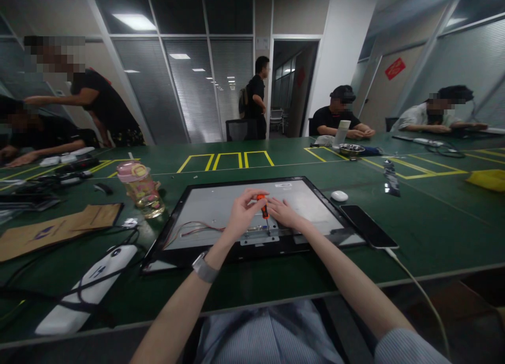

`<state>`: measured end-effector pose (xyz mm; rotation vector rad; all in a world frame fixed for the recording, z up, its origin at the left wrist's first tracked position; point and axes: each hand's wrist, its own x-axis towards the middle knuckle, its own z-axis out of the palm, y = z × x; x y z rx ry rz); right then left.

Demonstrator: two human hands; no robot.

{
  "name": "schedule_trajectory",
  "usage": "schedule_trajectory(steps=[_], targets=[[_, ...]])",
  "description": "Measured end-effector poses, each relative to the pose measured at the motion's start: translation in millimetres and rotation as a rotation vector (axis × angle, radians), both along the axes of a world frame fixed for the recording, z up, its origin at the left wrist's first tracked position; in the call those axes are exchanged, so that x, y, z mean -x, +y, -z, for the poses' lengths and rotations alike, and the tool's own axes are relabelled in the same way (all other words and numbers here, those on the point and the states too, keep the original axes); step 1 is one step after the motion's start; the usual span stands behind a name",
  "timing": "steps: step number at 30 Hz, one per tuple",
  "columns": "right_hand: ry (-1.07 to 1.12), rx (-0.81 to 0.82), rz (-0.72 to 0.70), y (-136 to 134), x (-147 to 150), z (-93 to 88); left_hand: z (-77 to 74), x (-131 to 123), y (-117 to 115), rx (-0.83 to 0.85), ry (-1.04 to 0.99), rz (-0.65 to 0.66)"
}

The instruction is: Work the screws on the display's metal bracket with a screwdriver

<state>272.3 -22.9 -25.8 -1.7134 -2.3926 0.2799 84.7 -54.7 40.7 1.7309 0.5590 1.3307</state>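
A flat monitor panel point(315, 195) lies face down on the green table point(434, 232), its grey metal back up, with a small metal bracket point(258, 236) near its front edge. An orange-handled screwdriver point(263, 206) stands upright over that bracket. My left hand point(242, 214) is closed round the screwdriver's handle from the left. My right hand point(284, 212) rests beside it on the right, fingers stretched toward the handle and touching it. Thin coloured wires point(193, 229) run across the panel's left part.
A black phone point(367, 225) with a white cable lies right of the panel, a white mouse point(339, 195) behind it. A pink-lidded bottle point(141, 189), brown paper point(59, 228), cables and a white device point(89, 287) sit left. Several other people sit or stand around the table's far sides.
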Motion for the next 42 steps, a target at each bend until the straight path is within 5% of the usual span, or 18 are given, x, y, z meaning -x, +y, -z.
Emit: schedule_trajectory(steps=[8,14,20,27,34,42], targets=[[-0.013,0.005,-0.014,-1.7,-0.1,-1.4,-5.2,3.6,-1.1,0.032,0.006,0.156],[-0.002,0.002,0.006,-0.3,-0.1,0.2,-1.7,0.1,0.5,0.01,-0.013,-0.042],[-0.009,-0.005,-0.015,-0.9,-0.3,-0.5,-5.0,3.3,-0.4,0.077,-0.029,0.164],[0.009,0.011,0.0,-0.6,-0.3,-0.9,-1.1,-1.9,-0.8,-0.039,-0.006,-0.147],[-0.002,0.01,-0.015,1.5,-1.2,0.9,-5.9,2.2,-4.0,0.006,0.005,0.089],[0.024,-0.004,0.0,0.4,-0.2,1.4,-2.8,1.5,-0.2,-0.041,0.011,-0.116]])
